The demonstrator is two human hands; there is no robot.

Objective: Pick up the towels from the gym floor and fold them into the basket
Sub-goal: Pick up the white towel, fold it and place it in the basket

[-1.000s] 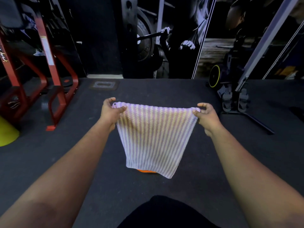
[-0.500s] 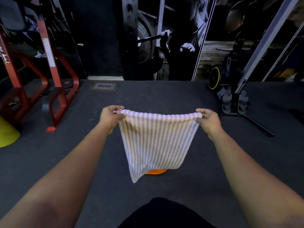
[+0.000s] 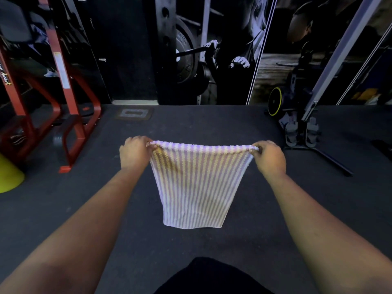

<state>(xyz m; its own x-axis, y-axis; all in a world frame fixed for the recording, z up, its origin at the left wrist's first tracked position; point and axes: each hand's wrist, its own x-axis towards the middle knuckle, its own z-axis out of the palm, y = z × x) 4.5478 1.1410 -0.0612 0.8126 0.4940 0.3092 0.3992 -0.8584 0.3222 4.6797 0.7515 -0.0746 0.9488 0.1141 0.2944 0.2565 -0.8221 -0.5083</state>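
Note:
A striped white and lilac towel (image 3: 195,185) hangs in the air in front of me, stretched flat by its top edge. My left hand (image 3: 134,152) pinches the top left corner. My right hand (image 3: 268,157) pinches the top right corner. The towel's lower edge hangs free above the dark gym floor (image 3: 212,124). No basket shows in this frame; the towel hides the floor right behind it.
A red steel rack (image 3: 70,115) stands at the left with a yellow cone (image 3: 8,179) beside it. A rowing machine with foot plates (image 3: 301,132) and a floor rail sits at the right. A wall poster and weight plates stand behind.
The towel's lower edge has swung back to hang level, and it now covers the orange object that showed beneath it. Both hands have turned knuckles-up and sit slightly lower.

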